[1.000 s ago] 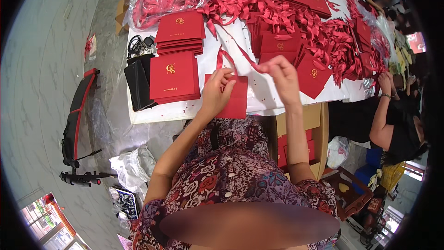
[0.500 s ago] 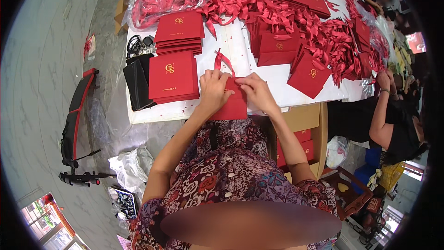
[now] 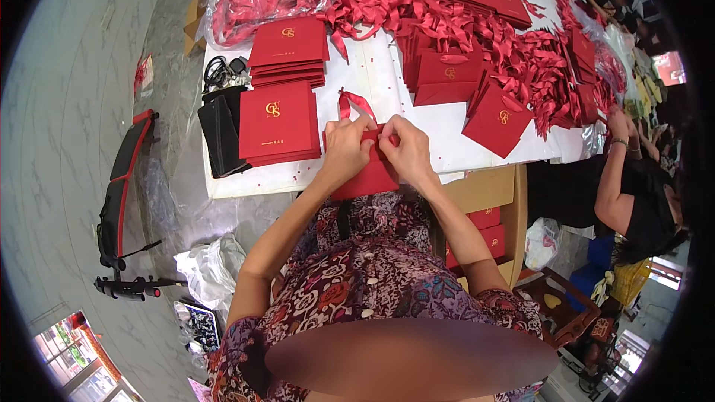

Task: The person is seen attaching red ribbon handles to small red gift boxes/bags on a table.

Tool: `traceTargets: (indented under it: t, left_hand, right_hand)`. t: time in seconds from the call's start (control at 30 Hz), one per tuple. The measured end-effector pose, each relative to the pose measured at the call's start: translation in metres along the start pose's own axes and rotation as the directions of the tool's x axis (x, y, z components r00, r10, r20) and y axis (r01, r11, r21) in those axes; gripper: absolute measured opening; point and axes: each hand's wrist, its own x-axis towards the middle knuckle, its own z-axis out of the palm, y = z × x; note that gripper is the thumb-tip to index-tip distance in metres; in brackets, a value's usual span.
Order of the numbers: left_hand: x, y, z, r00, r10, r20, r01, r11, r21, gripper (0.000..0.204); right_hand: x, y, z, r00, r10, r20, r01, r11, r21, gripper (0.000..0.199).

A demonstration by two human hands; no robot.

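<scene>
Black cords (image 3: 217, 71) lie in a small heap near the left edge of the white table (image 3: 439, 141), and a flat black pouch (image 3: 214, 138) is just below them. On the left, a long black pad (image 3: 132, 155) with red edges is near a grey wall (image 3: 71, 149) with thin streaks. A crumpled white bag (image 3: 212, 268) sits on the floor (image 3: 195, 212), and a window (image 3: 61, 353) shows bright colours low in the corner. On the right, an open brown box (image 3: 485, 187) is below the table. Past it are a puffy white bag (image 3: 544, 244), a brown wooden chair (image 3: 557, 321), a yellow basket (image 3: 631, 292) and a person in black (image 3: 646, 197).
</scene>
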Motion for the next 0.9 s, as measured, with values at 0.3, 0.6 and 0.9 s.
traceTargets:
  t: [0.3, 0.6, 0.9]
  left_hand:
    - [-0.003, -0.011, -0.003, 0.987, -0.122, 0.103, 0.152, 0.911, -0.383, 0.028]
    - [-0.009, 0.011, -0.024, 0.990, 0.084, 0.117, -0.079, 0.996, -0.047, 0.027]
    - [-0.010, 0.026, -0.019, 0.948, 0.318, 0.005, -0.316, 0.939, 0.137, 0.024]
  right_hand:
    - [-0.001, -0.005, -0.006, 0.999, -0.045, 0.023, 0.042, 0.992, 0.119, 0.015]
    - [0.012, 0.008, -0.033, 0.959, -0.160, 0.233, 0.172, 0.985, -0.030, 0.019]
    - [0.041, 0.030, -0.040, 0.704, 0.066, 0.707, -0.359, 0.892, 0.275, 0.022]
